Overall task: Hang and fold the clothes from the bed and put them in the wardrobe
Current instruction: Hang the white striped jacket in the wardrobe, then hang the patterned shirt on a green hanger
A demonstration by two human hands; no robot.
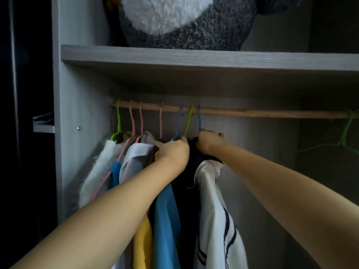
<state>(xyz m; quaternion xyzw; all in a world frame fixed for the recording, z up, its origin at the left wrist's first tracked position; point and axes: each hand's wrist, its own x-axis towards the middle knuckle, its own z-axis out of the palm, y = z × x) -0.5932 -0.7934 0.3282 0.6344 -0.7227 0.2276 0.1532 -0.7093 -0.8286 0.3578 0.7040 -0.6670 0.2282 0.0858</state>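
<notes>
Soft hanging garments (167, 220), round wooden rail (252, 112)

Both bare forearms reach up from the bottom corners of the frame and meet just right of centre. The left hand (173, 152) comes in from the lower left, back of the hand toward the camera, fingers curled away and forefinger pointing left; what they close on is hidden. The right hand (207, 141) enters from the lower right, sits slightly higher, knuckles up, fingers bent over and gripping dark cloth. The two hands are just beside each other, nearly touching
</notes>
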